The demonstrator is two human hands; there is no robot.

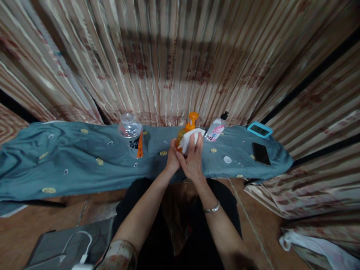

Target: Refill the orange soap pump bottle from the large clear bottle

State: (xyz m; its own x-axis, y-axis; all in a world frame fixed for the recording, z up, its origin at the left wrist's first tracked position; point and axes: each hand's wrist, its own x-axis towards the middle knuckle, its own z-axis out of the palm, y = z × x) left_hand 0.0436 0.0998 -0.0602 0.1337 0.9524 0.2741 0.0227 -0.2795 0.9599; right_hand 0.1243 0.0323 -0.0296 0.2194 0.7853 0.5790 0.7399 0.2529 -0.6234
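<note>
In the middle of the head view, an orange pump bottle (pixel 192 119) tilts between my two hands, above the cloth-covered table (pixel 152 165). My left hand (pixel 172 157) is closed around the bottle's lower left side. With my right hand (pixel 194 159) I press a white tissue (pixel 194 135) against the bottle's front, fingers bent over it. Much of the bottle's body lies hidden behind the tissue and my fingers. Just right of it stands a clear pump bottle (pixel 215 129) with a black pump and a pink label.
A large clear plastic bottle (pixel 131 133) with a black and orange label stands left. To the right lie a white disc (pixel 227 159), a dark phone (pixel 261 153) and a blue-framed device (pixel 260 129). Curtains (pixel 174 60) hang behind; a grey case (pixel 75 243) with a white cable sits lower left.
</note>
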